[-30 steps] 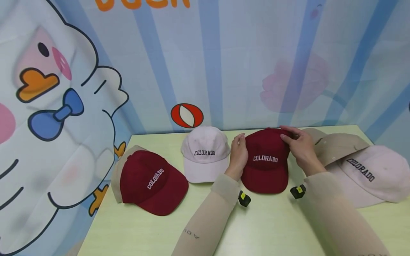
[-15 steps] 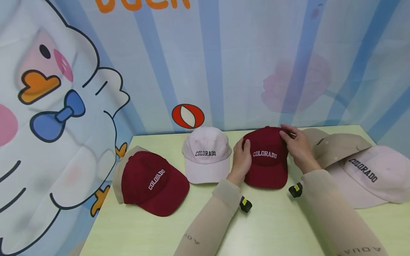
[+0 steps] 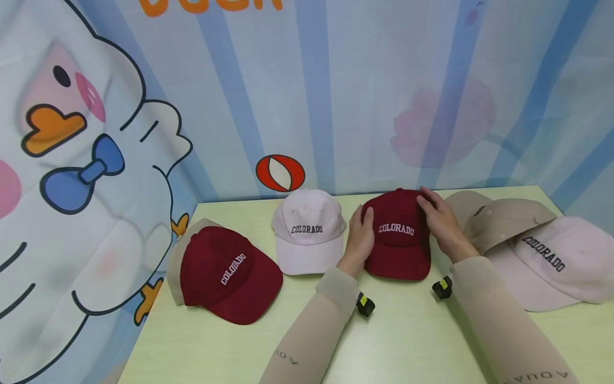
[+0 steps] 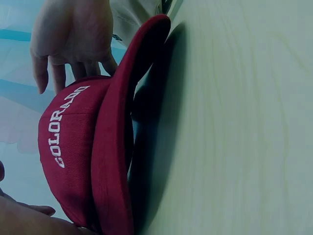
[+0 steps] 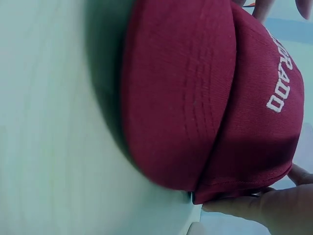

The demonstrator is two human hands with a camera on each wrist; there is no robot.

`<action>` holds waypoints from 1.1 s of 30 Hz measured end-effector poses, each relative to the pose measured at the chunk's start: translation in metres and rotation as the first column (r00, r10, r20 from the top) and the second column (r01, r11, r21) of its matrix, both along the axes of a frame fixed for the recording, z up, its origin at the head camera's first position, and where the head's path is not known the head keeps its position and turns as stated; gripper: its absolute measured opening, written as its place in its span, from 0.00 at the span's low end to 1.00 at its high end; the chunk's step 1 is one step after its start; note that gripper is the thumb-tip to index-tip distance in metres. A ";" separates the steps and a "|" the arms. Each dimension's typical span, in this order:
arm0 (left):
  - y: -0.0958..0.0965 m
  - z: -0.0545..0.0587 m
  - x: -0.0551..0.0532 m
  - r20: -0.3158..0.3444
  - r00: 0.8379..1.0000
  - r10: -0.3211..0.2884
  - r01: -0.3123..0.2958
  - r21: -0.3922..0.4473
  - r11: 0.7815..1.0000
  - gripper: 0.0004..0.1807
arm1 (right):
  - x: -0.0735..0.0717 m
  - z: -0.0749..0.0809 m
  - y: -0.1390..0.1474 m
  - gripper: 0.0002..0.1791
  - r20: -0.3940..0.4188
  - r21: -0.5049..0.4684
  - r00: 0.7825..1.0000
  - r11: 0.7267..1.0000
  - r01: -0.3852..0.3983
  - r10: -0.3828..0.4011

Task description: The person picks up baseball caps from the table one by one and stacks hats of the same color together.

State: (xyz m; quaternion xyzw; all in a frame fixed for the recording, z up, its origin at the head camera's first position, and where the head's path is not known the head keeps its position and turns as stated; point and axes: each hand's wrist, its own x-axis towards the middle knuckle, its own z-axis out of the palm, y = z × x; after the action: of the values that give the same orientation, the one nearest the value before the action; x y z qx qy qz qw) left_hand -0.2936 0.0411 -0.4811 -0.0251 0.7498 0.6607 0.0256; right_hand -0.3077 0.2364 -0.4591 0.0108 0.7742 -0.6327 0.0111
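Note:
Between my two hands a dark red baseball cap (image 3: 397,256) with white COLORADO lettering sits at the back of the table, its brim toward me. My left hand (image 3: 358,241) holds its left side, thumb on the front of the crown. On the opposite side my right hand (image 3: 442,224) holds the crown, thumb in front and fingers reaching behind. The left wrist view shows the cap's brim (image 4: 111,161) close over the tabletop, with a dark shadow below it. In the right wrist view the thumb (image 5: 234,206) lies along the cap's lower edge.
A white cap (image 3: 307,256) stands left of my left hand. Farther left, another red cap (image 3: 216,266) overlaps a beige cap (image 3: 175,261). Beige caps (image 3: 513,218) and a pale pink cap (image 3: 575,256) lie overlapping at right. A printed cloth (image 3: 364,96) hangs behind the table (image 3: 393,341).
The red cap has shifted slightly toward the back of the table between both hands. My left hand has come farther onto its side. The other caps stay put.

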 end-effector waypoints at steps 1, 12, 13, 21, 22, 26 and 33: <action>-0.001 0.000 0.000 -0.001 1.000 -0.002 0.002 -0.003 1.000 0.36 | 0.000 0.000 0.000 0.35 0.001 0.009 1.000 1.000 0.001 -0.001; -0.016 0.013 0.019 -0.174 0.978 -0.114 0.092 -0.129 0.987 0.31 | 0.019 0.008 -0.010 0.34 -0.177 0.221 0.982 0.970 0.101 -0.062; -0.018 0.015 0.021 -0.199 0.970 -0.137 0.108 -0.150 0.983 0.31 | 0.021 0.010 -0.013 0.34 -0.197 0.228 0.978 0.967 0.116 -0.071; -0.037 0.032 0.047 -0.321 0.913 -0.250 0.184 -0.222 0.957 0.28 | 0.040 0.019 -0.040 0.25 -0.320 0.187 0.944 0.972 0.142 -0.076; -0.040 0.034 0.049 -0.340 0.907 -0.249 0.178 -0.226 0.958 0.27 | 0.043 0.020 -0.044 0.24 -0.326 0.175 0.942 0.975 0.138 -0.075; -0.053 0.040 0.058 -0.405 0.882 -0.240 0.145 -0.252 0.957 0.25 | 0.051 0.022 -0.061 0.21 -0.360 0.134 0.931 0.984 0.120 -0.064; -0.080 0.047 0.072 -0.453 0.862 -0.227 0.095 -0.296 0.950 0.24 | 0.066 0.025 -0.091 0.16 -0.385 0.129 0.923 0.989 0.067 -0.012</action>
State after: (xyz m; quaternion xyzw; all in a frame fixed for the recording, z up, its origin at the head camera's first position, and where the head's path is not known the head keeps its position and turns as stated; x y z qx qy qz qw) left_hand -0.2217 -0.0388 -0.4340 0.1999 0.8130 0.5357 -0.1098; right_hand -0.2415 0.1456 -0.4344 -0.0968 0.8034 -0.5670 -0.1538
